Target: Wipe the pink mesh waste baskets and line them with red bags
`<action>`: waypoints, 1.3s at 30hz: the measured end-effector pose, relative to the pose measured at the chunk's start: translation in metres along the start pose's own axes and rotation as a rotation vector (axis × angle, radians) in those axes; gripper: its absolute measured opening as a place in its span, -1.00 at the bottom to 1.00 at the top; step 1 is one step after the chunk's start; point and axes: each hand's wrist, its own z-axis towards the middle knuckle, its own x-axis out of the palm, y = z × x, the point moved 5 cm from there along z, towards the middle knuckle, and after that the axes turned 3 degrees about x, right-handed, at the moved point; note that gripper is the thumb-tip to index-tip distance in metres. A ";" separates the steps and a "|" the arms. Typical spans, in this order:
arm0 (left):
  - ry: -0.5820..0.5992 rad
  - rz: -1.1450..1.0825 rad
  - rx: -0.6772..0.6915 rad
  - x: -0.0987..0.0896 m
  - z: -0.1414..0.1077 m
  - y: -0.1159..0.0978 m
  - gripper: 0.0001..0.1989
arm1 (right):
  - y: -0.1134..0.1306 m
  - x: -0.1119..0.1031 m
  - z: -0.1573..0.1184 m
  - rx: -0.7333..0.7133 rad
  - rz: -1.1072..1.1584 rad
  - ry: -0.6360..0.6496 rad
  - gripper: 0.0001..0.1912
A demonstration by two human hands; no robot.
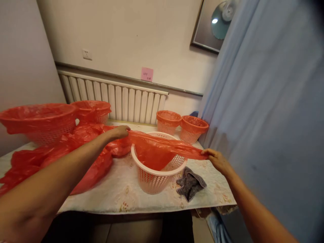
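Seemingly lining one white basket (152, 184) with a red bag (165, 145).
Left hand (122, 132) and right hand (215, 160) pinch its ends, spread across the basket's top; the next move likely calls for folding its edge over the rim. Four lined baskets (194, 129): two far left, two far right. One cloth (191, 184), near right.

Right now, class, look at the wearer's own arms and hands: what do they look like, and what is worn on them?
The left hand and right hand are ungloved. The left forearm and right forearm are bare, with no sleeve, watch or bracelet visible. Rings are too small to judge.
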 end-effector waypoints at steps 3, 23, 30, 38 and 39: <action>0.089 0.059 0.103 0.001 0.006 -0.025 -0.46 | 0.011 -0.011 0.007 0.061 0.125 -0.037 -0.68; 0.196 0.116 0.437 0.024 -0.002 -0.092 -0.93 | 0.075 0.008 0.024 -0.141 -0.816 0.012 -0.89; 0.010 0.076 0.450 0.014 -0.008 -0.088 -0.91 | 0.090 0.027 0.028 -0.219 -0.718 0.070 -0.89; -0.164 0.143 0.371 0.006 -0.016 -0.084 -0.82 | 0.103 0.041 0.030 -0.135 -0.242 0.279 -0.65; -0.156 0.143 0.364 0.007 -0.016 -0.084 -0.82 | 0.105 0.042 0.030 -0.119 -0.180 0.299 -0.65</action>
